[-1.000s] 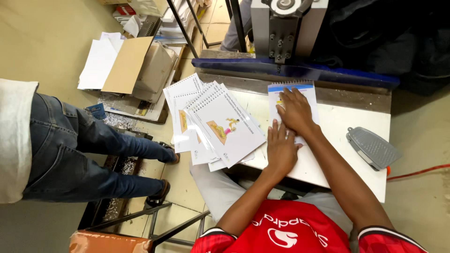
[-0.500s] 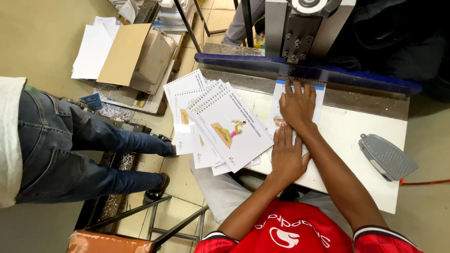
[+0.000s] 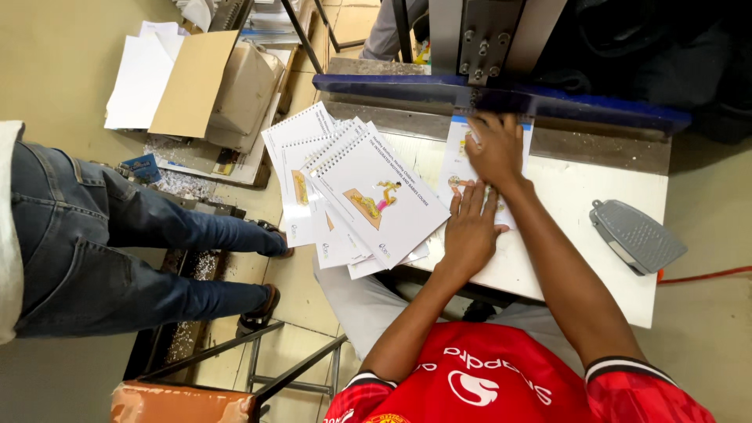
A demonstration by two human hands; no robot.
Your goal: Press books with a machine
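Both our hands lie spread flat on the booklet (image 3: 470,168) at upper centre, right hand (image 3: 495,149) above left hand (image 3: 470,231), beside the fanned spiral booklets (image 3: 352,188).

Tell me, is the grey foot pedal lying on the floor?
No, the grey foot pedal lies on the white table, to the right of the right hand.

Most of the booklet (image 3: 460,168) is covered by both hands, and its top edge is hidden under the blue bar (image 3: 501,100). The standing person (image 3: 94,235) is cut off at the left edge.
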